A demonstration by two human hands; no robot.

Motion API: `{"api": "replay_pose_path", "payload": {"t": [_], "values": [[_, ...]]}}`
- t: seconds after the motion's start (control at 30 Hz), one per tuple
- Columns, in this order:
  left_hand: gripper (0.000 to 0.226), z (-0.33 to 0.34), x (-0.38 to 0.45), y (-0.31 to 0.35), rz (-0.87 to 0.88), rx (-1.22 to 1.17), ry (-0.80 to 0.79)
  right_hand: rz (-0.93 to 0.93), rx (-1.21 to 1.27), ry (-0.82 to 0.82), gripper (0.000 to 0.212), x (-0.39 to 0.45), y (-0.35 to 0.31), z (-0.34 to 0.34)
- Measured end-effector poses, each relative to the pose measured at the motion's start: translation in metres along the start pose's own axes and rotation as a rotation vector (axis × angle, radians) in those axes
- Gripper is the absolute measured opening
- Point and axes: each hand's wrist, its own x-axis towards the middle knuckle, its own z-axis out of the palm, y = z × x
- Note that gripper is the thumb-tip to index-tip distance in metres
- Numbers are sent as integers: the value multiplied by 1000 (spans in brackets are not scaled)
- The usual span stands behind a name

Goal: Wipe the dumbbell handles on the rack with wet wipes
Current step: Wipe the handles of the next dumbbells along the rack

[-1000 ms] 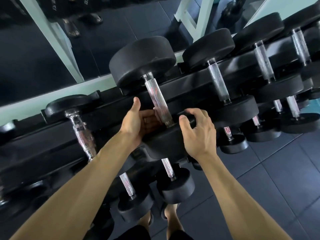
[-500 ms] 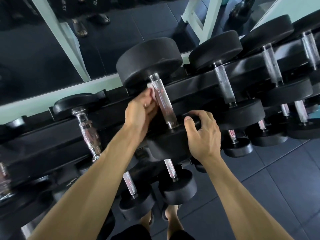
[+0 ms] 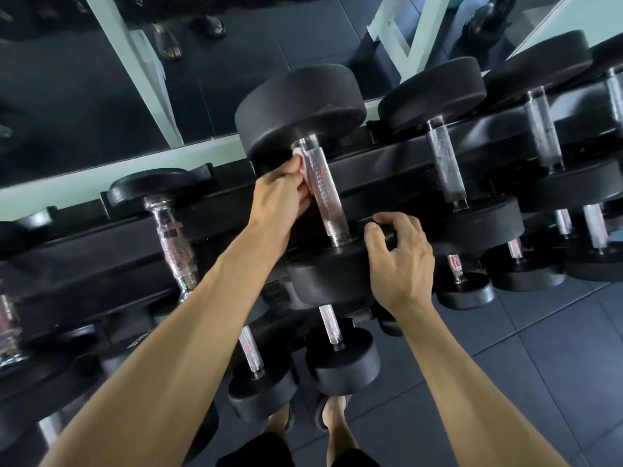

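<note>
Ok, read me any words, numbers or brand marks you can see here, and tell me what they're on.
None can be read.
Pale raised lettering on a lower-tier dumbbell head: too blurred to read.
White marks on dark gear in the mirror: cut off at the frame edge, unreadable.

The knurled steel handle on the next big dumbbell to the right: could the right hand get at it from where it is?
Probably yes. The right hand rests on a black weight head beside that knurled steel handle, and nothing covers the handle. The white wipe, though, is in the left hand.
</note>
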Motion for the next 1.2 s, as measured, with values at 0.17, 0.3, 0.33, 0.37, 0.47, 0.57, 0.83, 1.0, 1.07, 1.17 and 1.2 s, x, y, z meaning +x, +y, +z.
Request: {"api": "replay_pose_path", "payload": {"t": [0.17,0.3,0.33,0.37,0.47,0.57,0.83,1.0,1.07,1.17,1.2], "values": [[24,-15,-24,-44,133,392,-5,1,21,19,45,-1,0,1],[15,-13,6,-32,268,374,119,-12,32,9,57,-1,1,2],[15,-11,11,-26,256,317,132,-11,35,5,54,0,2,1],[15,-11,16,-23,250,271,146,-11,34,3,50,0,2,1],[10,-11,10,-25,231,276,127,-7,34,10,43,0,3,2],[9,-15,-3,-44,190,378,92,-4,35,16,41,0,3,2],[13,-16,-1,-33,259,309,63,-13,34,8,40,1,3,1],[15,-25,-10,-45,165,588,-83,-4,38,13,41,0,3,2],[13,-24,-12,-44,198,585,-87,-4,34,11,41,0,3,2],[11,-14,0,-32,286,352,9,2,50,10,38,-1,2,1],[10,-13,4,-30,281,313,6,3,55,10,37,-1,2,1]]}}
